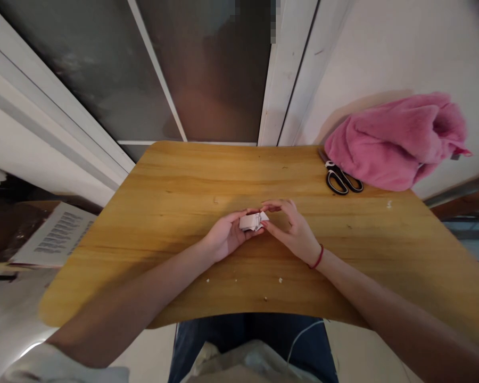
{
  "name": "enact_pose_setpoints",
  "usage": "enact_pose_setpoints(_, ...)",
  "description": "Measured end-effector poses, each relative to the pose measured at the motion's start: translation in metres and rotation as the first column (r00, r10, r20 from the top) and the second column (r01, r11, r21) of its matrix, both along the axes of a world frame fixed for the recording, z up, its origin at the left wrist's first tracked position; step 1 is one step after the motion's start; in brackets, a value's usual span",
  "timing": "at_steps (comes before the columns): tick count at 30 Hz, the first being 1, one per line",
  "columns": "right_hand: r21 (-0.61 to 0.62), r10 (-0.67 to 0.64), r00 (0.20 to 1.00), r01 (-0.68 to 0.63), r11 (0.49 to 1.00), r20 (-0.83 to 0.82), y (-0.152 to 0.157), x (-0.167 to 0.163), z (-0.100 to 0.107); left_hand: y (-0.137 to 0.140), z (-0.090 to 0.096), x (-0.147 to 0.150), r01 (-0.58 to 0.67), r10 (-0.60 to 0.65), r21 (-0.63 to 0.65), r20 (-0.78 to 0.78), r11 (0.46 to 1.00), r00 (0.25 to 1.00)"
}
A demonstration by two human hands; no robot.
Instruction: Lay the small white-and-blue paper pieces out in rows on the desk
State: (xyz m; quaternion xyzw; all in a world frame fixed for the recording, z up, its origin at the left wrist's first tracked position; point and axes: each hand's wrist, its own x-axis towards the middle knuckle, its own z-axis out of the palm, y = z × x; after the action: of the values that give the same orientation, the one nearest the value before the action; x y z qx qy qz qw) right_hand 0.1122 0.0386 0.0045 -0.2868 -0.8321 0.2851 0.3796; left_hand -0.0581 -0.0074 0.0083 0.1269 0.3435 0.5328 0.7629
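Note:
A small white box (pixel 249 222), which looks like paper or thin card, is held just above the middle of the wooden table (pixel 231 175). My left hand (pixel 225 235) is wrapped round it from the left, with the palm turned up beneath it. At the box's right end a white flap sticks out. My right hand (pixel 293 229), with a red string round the wrist, pinches this flap between thumb and fingers. Print on the box is too small to read.
Black-handled scissors (pixel 340 179) lie at the back right, their blades partly beside a pink fluffy cloth item (pixel 399 141). Tiny white scraps (pixel 280 280) are scattered near the front edge. A printed carton (pixel 58 234) stands left of the table. Behind is a glass-panelled door (pixel 219 80).

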Motion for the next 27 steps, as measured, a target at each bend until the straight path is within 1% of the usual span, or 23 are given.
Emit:
enact_pose_setpoints(5,0.013,0.012,1.000,-0.012,1.000,-0.026,0.000,0.001,0.001,0.000,-0.001,-0.001,-0.007,0.007,-0.018,0.016,1.000,1.000)
enact_pose_setpoints(8,0.020,-0.010,0.999,0.011,1.000,-0.032,0.002,0.004,0.003,0.000,-0.001,-0.002,-0.008,0.008,-0.037,0.007,0.999,1.000)
enact_pose_setpoints(10,0.022,-0.040,0.997,0.041,0.999,-0.064,0.003,0.005,0.004,0.001,-0.002,-0.002,-0.011,0.011,-0.045,-0.002,0.999,1.000)
enact_pose_setpoints(12,0.031,-0.089,0.987,0.094,0.995,-0.132,0.003,0.007,0.005,0.001,-0.002,-0.002,-0.013,0.013,-0.053,-0.009,0.999,1.000)
enact_pose_setpoints(14,0.057,-0.135,0.971,0.149,0.987,-0.198,0.001,0.006,0.005,0.001,-0.002,-0.001,-0.004,0.004,-0.051,-0.010,0.999,1.000)
enact_pose_setpoints(16,0.098,-0.156,0.962,0.181,0.979,-0.224,-0.003,0.004,0.005,0.001,-0.002,0.000,0.018,-0.018,-0.035,0.001,0.999,1.000)
enact_pose_setpoints(18,0.133,-0.142,0.971,0.169,0.976,-0.193,-0.007,0.001,0.004,0.000,-0.001,0.002,0.038,-0.037,-0.022,0.021,0.999,0.999)
enact_pose_setpoints(22,0.182,-0.058,0.998,0.060,0.982,-0.015,-0.011,-0.005,0.003,-0.001,-0.002,0.004,0.069,-0.069,0.011,0.030,0.998,0.997)
enact_pose_setpoints(25,0.156,-0.048,0.998,0.041,0.987,0.039,-0.008,-0.004,0.003,-0.001,-0.004,0.001,0.066,-0.067,0.034,0.020,0.997,0.998)
enact_pose_setpoints(27,0.129,-0.052,0.998,0.046,0.991,0.036,-0.006,-0.001,0.003,0.001,-0.004,-0.001,0.035,-0.035,0.010,0.018,0.999,0.999)
